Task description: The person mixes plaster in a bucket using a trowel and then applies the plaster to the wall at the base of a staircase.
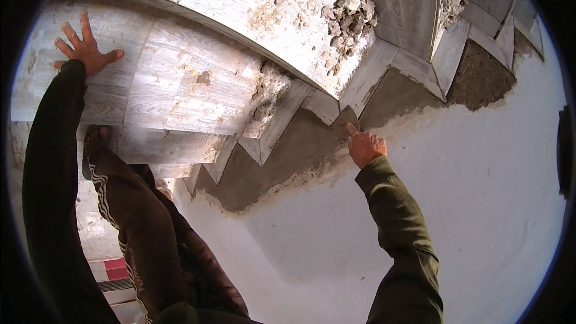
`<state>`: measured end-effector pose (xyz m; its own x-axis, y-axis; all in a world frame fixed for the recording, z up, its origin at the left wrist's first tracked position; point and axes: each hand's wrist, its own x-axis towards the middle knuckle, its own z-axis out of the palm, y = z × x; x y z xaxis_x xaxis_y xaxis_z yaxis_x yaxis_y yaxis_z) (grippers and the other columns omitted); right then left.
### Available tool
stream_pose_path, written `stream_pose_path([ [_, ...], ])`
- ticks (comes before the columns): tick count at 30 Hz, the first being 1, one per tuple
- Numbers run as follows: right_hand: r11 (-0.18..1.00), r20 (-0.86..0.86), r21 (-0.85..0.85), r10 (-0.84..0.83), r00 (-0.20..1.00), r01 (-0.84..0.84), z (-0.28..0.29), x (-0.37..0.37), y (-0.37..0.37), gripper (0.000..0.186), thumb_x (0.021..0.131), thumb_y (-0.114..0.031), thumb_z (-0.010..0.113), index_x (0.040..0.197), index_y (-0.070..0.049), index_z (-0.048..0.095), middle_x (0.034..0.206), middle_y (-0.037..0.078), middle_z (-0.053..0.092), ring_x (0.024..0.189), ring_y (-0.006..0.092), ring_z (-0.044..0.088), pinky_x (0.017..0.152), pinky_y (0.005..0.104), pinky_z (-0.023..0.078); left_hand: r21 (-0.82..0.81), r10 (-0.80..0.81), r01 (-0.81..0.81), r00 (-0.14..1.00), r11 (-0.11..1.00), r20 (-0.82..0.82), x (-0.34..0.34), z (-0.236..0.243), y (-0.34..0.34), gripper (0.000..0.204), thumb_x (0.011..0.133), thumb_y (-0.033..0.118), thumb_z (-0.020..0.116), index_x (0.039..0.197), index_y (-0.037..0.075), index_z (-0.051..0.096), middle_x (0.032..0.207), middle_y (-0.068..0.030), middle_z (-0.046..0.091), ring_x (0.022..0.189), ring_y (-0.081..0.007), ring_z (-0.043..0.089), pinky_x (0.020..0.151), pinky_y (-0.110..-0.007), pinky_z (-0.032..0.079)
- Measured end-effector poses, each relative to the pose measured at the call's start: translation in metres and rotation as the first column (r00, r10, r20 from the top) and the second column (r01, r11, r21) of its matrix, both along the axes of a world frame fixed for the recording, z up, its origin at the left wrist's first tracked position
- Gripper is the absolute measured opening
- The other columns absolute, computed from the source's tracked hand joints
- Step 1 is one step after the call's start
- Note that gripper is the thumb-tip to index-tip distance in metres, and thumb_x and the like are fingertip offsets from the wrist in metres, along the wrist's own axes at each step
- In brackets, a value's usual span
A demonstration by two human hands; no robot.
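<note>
My left hand (89,53) is spread flat on a wood-look tiled stair step (180,63), fingers apart and holding nothing. On the right, my right hand (366,146) grips a small trowel (346,123), its index finger stretched along the tool. The handle is hidden in the hand. The trowel's blade lies against smoothed grey mortar (303,144) that fills the wall band below the zigzag skirting tiles (324,105). A corner of one skirting tile touches or nearly touches the blade; I cannot tell which.
Broken mortar lumps (348,15) lie on the upper step beside the wall, with more crumbs on the lower one. Farther up, a rough brown patch (480,78) sits under the skirting. The white wall (468,186) spreads below. My foot (96,141) stands on a lower step.
</note>
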<state>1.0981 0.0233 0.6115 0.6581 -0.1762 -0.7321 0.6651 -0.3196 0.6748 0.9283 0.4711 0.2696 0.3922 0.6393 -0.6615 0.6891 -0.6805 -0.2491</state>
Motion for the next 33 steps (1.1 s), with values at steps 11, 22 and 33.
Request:
stream_pose_path([
  [11, 0.998, 0.081, 0.052, -0.025, 0.996, 0.021, -0.02, -0.006, -0.025, 0.044, 0.088, -0.031, 0.046, 0.131, -0.025, 0.042, 0.089, 0.012, 0.064, 0.084, 0.0317, 0.062, 0.074, 0.0442, 0.049, -0.001, -0.009, 0.009, 1.0, 1.0, 0.019, -0.001, 0.0, 0.0, 0.123, 0.058, 0.069, 0.067, 0.14, 0.03, -0.015, 0.144, -0.0256, -0.012, 0.129, -0.0523, -0.003, 0.086, -0.076, 0.017],
  [22, 0.98, 0.13, 0.116, -0.179, 0.975, 0.164, -0.014, -0.012, -0.012, 0.051, 0.086, -0.028, 0.044, 0.135, -0.022, 0.036, 0.097, 0.015, 0.063, 0.09, 0.0329, 0.061, 0.076, 0.044, 0.048, 0.001, -0.005, 0.005, 1.0, 1.0, -0.024, 0.002, 0.004, -0.001, 0.124, 0.058, 0.07, 0.066, 0.138, 0.031, -0.02, 0.144, -0.0243, -0.015, 0.13, -0.0509, -0.006, 0.089, -0.075, 0.017],
  [33, 0.978, 0.077, 0.092, -0.194, 0.978, 0.187, -0.004, -0.021, -0.019, 0.054, 0.081, -0.021, 0.043, 0.135, -0.023, 0.037, 0.093, 0.02, 0.062, 0.085, 0.0338, 0.061, 0.076, 0.0449, 0.047, -0.022, 0.005, -0.004, 1.0, 1.0, 0.031, -0.001, 0.0, 0.002, 0.122, 0.059, 0.067, 0.068, 0.139, 0.032, -0.016, 0.143, -0.0258, -0.014, 0.128, -0.0531, -0.004, 0.086, -0.076, 0.016],
])
